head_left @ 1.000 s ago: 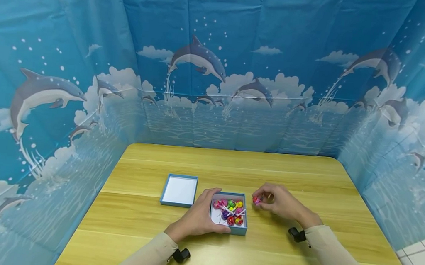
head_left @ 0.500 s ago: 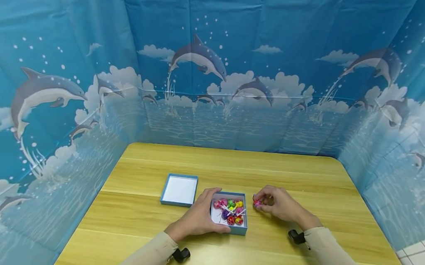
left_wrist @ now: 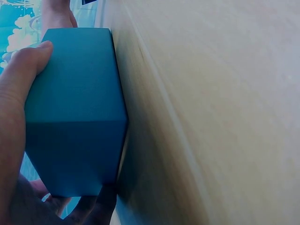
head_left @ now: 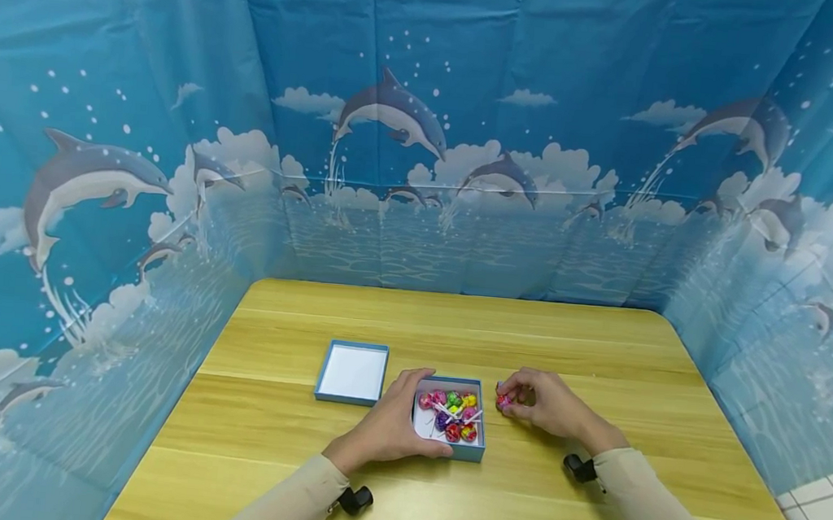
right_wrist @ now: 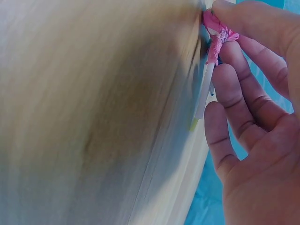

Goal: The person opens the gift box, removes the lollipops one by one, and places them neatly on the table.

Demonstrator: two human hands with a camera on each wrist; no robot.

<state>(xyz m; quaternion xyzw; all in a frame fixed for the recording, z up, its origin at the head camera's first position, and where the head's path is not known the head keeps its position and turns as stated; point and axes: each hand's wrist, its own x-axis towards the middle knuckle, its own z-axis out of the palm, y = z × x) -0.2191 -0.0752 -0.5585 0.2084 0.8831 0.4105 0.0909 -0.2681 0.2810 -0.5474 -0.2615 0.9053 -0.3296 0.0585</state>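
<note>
The head view is bright — wrist views look hazy, the table (right_wrist: pixel 61 93) softly shadowed.

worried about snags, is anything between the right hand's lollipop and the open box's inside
Only the right wall of the box stands between its inside and the lollipop pinched in the right hand; nothing else visible does.

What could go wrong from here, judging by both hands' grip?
The pink-wrapped, white-sticked lollipop might slip, because only a pinch of the right hand seems to hold it. If added to the square blue box, it could tangle: the round, multicoloured wrapped lollipops inside lie crisscrossed. Should the left hand gripping the box jerk, they might shift.
</note>
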